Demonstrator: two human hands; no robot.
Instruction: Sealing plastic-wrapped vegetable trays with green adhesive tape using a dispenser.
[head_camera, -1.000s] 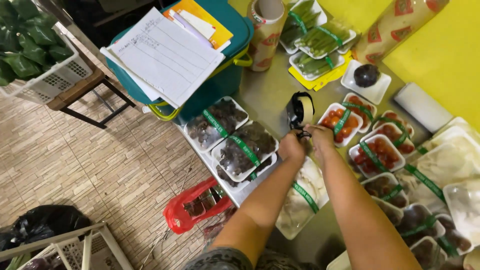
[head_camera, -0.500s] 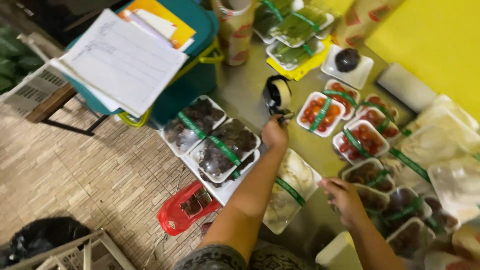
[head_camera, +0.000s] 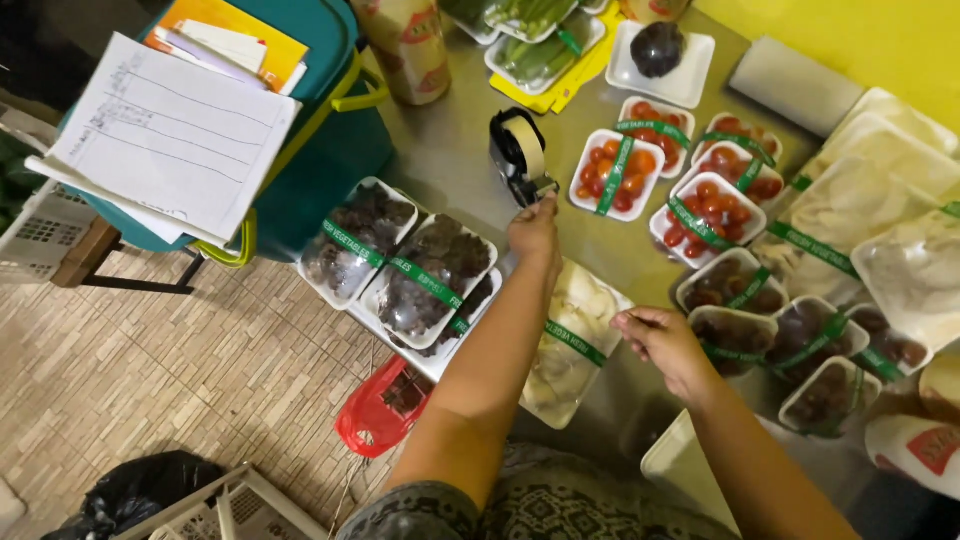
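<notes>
Left hand: the left hand (head_camera: 535, 232) is stretched forward over the counter (head_camera: 450, 165); its fingertips are laid against the lower end of the tape dispenser (head_camera: 520, 155); the grip is closed lightly on that end.
Right hand: the right hand (head_camera: 662, 343) is held just above the counter near the dark fruit trays (head_camera: 800, 345); the fingers are curled inward; whether anything is pinched in the grip cannot be told.
Tape dispenser: it is stood on the counter between the tall cup (head_camera: 408, 45) and the tomato trays (head_camera: 690, 185); its long axis is run from upper left to lower right; the cutting end is pointed toward the left hand; a pale tape roll is carried in it.
Pale tray: a wrapped tray of pale slices (head_camera: 565, 345) is laid between the two forearms; a green band is crossed over it.
Dark trays: two banded trays of dark produce (head_camera: 400, 265) are set just left of the left forearm.
Bin: a teal bin (head_camera: 330, 130) is stood at the counter's left edge; papers (head_camera: 165, 135) are piled on its lid.
</notes>
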